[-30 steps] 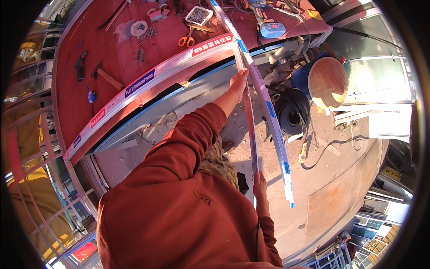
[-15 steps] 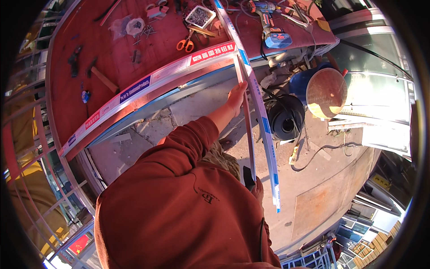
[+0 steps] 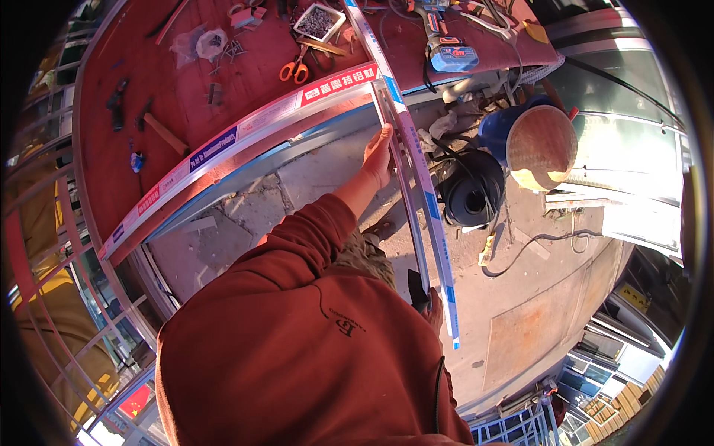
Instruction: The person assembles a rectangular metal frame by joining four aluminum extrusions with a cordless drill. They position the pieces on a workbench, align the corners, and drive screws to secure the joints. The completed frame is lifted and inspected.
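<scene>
My left hand (image 3: 378, 157) is closed round a narrow silver aluminium strip (image 3: 408, 201), near its far end. Lower down, my right hand (image 3: 433, 311) grips the strip's near end, its fingers partly hidden. A flat black piece (image 3: 418, 288), of a kind I cannot make out, sits at that hand. Close beside the strip runs a long aluminium profile (image 3: 426, 182) in white and blue film. It crosses another profile (image 3: 245, 132) with red, blue and white film, which lies along the front of the red-covered table (image 3: 245, 74).
On the table are orange-handled scissors (image 3: 294, 71), a hammer (image 3: 165, 134), a white tray of screws (image 3: 320, 21) and a cordless drill (image 3: 446, 37). A blue bucket (image 3: 492, 134) and a black round tool or container (image 3: 471, 189) stand on the floor to the right, near a cable (image 3: 520, 260).
My left hand, the strip and the film-covered profile beside it have shifted slightly left in view. The table's things have shifted a little too. Both hands keep their grip.
</scene>
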Demonstrator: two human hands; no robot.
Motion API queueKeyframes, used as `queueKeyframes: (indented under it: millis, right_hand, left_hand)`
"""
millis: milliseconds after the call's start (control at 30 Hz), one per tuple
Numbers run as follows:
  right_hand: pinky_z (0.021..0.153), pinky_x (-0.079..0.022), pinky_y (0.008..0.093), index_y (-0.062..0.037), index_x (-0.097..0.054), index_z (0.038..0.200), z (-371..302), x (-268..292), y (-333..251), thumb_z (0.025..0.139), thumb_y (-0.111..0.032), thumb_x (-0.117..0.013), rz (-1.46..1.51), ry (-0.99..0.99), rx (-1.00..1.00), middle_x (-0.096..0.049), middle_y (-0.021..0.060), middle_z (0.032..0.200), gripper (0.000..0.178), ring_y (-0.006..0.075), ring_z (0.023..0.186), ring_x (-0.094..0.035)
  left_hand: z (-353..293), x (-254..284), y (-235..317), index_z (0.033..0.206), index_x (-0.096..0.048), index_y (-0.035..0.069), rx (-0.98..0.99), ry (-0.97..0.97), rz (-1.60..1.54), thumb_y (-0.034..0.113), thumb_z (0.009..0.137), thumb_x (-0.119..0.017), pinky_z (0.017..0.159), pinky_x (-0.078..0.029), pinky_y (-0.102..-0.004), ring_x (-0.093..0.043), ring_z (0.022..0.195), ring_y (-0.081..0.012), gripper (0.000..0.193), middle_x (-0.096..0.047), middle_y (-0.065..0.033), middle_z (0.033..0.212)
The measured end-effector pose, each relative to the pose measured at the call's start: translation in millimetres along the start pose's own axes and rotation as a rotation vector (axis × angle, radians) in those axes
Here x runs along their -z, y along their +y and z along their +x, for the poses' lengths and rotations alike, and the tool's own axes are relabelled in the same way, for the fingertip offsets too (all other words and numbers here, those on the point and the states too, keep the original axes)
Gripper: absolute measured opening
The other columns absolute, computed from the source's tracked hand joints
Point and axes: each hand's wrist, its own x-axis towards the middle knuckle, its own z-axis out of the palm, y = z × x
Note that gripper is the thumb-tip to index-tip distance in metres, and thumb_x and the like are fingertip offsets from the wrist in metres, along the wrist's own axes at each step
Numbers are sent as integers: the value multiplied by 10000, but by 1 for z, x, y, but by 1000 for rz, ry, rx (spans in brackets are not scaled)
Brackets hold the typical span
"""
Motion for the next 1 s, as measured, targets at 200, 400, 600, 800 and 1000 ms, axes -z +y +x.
queueKeyframes:
  millis: [200, 400, 600, 800, 1000]
  right_hand:
    - [836, -499, 422, -51, -625, 1163, -5, -10, 40, 859, -193, -635, -169, 131, -6, -642, 155, 1079, 336, 345, 1001, -612]
    - [685, -484, 397, -103, -702, 786, -7, 7, 29, 769, -254, -750, -307, 297, -115, -616, 65, 796, 159, 275, 798, -602]
    - [694, -494, 403, -83, -664, 828, 0, 15, 34, 789, -242, -751, -221, 309, -205, -615, 75, 863, 186, 284, 809, -612]
    - [677, -496, 352, -76, -642, 822, 5, 10, 42, 802, -234, -743, -148, 344, -246, -613, 62, 839, 189, 241, 748, -623]
    - [667, -494, 345, -80, -641, 800, 5, 8, 41, 785, -192, -755, -97, 406, -238, -607, 55, 794, 161, 221, 724, -616]
  left_hand:
    - [18, 2, -15, 1091, -616, 97, -93, 6, 10, 422, 950, -578, 771, -537, -329, -634, 852, -157, 356, -657, -26, 943]
    - [16, -1, -14, 1099, -608, 80, -86, -7, -43, 398, 948, -589, 754, -551, -321, -648, 851, -161, 353, -660, -32, 949]
    - [14, -9, -13, 1122, -587, 83, -139, -50, -91, 382, 966, -560, 775, -548, -318, -639, 863, -160, 339, -648, -25, 970]
    - [12, -14, -13, 1095, -586, 92, -122, -27, -29, 375, 972, -554, 721, -549, -322, -632, 824, -160, 310, -634, -18, 927]
    - [18, -17, -17, 1073, -583, 98, -155, -6, 3, 372, 968, -562, 626, -538, -307, -618, 730, -153, 294, -615, -14, 856]
